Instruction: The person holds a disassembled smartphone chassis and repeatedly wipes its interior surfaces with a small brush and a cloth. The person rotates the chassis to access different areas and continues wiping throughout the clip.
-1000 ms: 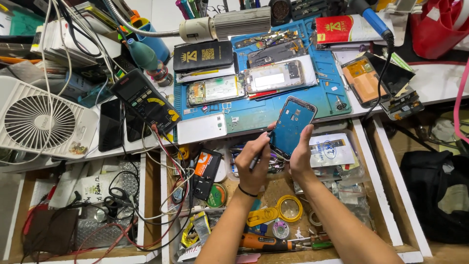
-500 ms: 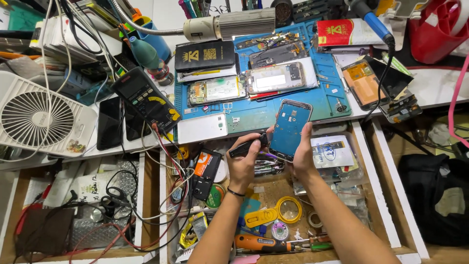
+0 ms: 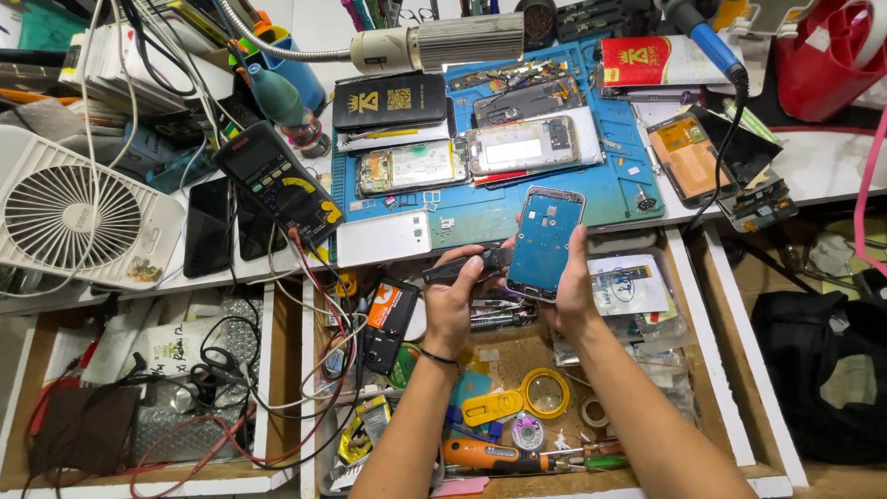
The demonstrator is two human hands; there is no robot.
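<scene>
My right hand grips a blue phone frame, held upright above the open drawer. My left hand is closed around a dark, flat tool or part, whose end meets the frame's left edge. Both hands hover in front of the blue work mat, which carries two opened phones, small screws and parts.
A white phone back lies on the mat's near edge. A multimeter with red and black leads, a white fan, a lamp and a soldering iron crowd the bench. The drawer holds tape rolls, an orange screwdriver and clutter.
The hands have risen a little and come together. The left hand's dark tool has swung from pointing upward to lying level against the blue frame's left edge.
</scene>
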